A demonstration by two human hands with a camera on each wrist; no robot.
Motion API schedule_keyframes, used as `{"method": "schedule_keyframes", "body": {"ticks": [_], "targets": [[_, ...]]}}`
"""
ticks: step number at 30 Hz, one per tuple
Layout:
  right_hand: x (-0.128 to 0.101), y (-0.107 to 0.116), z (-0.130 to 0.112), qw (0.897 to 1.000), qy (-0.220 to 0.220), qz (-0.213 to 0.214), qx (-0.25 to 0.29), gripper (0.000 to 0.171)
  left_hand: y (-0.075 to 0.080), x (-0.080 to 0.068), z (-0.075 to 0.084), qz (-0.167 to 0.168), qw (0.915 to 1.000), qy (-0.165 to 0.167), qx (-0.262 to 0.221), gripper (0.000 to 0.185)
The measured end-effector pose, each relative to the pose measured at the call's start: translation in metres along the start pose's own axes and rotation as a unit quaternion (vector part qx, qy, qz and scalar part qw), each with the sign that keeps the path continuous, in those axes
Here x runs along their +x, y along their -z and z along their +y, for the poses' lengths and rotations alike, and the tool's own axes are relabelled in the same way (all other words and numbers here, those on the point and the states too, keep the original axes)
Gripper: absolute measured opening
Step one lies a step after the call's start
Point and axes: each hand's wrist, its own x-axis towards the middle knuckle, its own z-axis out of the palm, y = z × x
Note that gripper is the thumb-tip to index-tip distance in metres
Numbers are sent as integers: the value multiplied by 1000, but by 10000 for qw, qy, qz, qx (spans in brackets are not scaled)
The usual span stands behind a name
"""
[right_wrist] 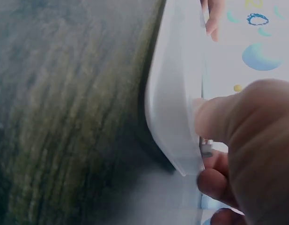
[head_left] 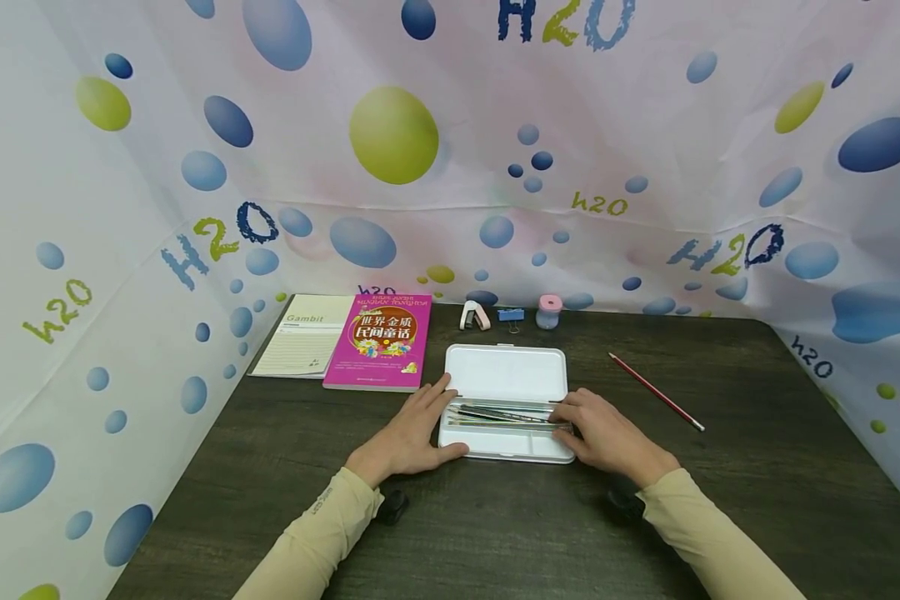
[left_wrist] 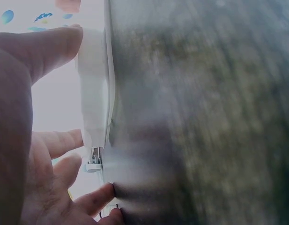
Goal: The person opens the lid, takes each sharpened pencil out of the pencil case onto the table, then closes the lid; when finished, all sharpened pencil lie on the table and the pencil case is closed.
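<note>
White box: a plastic pencil case [head_left: 507, 404] is laid open on the dark wood desk [head_left: 720, 467], near the middle, with its lid [head_left: 507, 373] flat on the far side.
Inside the box: a row of pens and pencils [head_left: 504, 414] is seen in the tray; the near strip of the tray looks bare.
Left hand [head_left: 412, 433]: its grip is placed round the left end of the case, thumb on the near edge and fingers at the hinge side, so the box is probably kept from sliding.
Right hand [head_left: 607, 433]: the right end is held the same way, and its fingertips are laid on the pens.
Left out: one red pencil [head_left: 656, 391] is lying on the desk, to the right of the case and apart from it.
Far edge: a pink book [head_left: 378, 341], a notebook [head_left: 303, 335], a stapler [head_left: 475, 316], a blue clip [head_left: 510, 315] and a small pink pot [head_left: 549, 312] are lined up by the curtain [head_left: 450, 150].
</note>
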Motion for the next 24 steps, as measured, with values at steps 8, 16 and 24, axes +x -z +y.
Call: {"method": "schedule_keyframes", "body": {"ticks": [8, 16, 24], "targets": [[-2, 0, 5, 9993, 186, 84, 305, 15, 0, -1, 1, -16, 10000, 67, 11, 93], [-5, -2, 10, 9958, 493, 600, 491, 16, -1, -1, 1, -19, 10000, 49, 19, 93], [-12, -5, 14, 9873, 146, 1105, 1133, 22, 0, -1, 1, -12, 10000, 43, 37, 94]]}}
